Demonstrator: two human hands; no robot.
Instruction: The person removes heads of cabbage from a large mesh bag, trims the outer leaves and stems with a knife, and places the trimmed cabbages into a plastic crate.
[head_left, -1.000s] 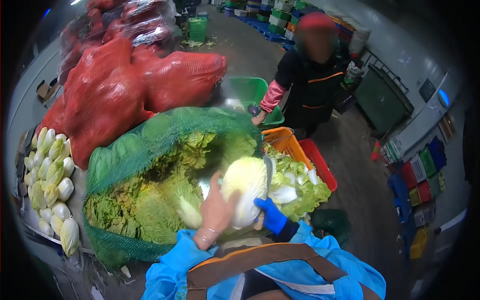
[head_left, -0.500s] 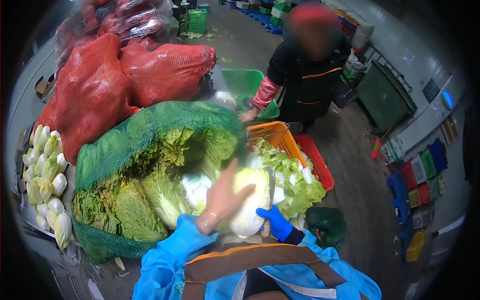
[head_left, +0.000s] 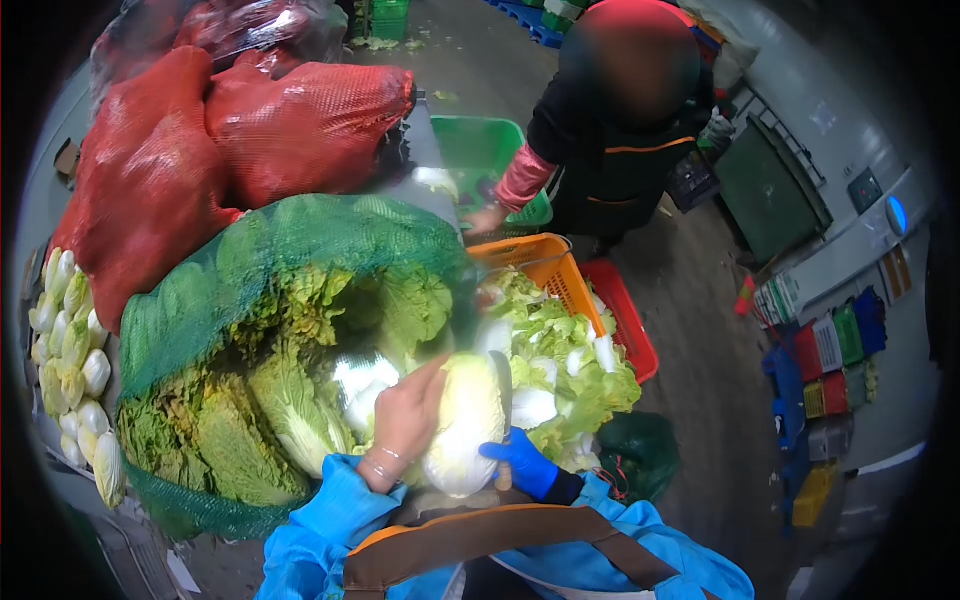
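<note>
A trimmed pale napa cabbage [head_left: 468,425] stands upright in front of my body. My bare left hand [head_left: 408,412] is closed against its left side, fingertips partly hidden behind it. In my blue-gloved right hand [head_left: 530,465] is a knife [head_left: 504,474] with a wooden handle; its blade points away from me along the cabbage's right side. Some right fingers also touch the cabbage near its base. To the left, a green mesh sack [head_left: 300,225] gapes open, showing untrimmed cabbages [head_left: 245,440] with yellowed leaves.
An orange crate [head_left: 545,265] and loose trimmed leaves [head_left: 570,370] lie to the right, beside a red crate [head_left: 632,335]. Red mesh sacks [head_left: 150,170] and a pile of trimmed cabbages [head_left: 72,350] are left. A co-worker [head_left: 620,170] reaches toward a green crate [head_left: 480,145].
My left hand has gone from spread fingers over the cabbage to closing on its left side. The cabbage stands more upright. The knife stays in my right hand; the view has shifted slightly.
</note>
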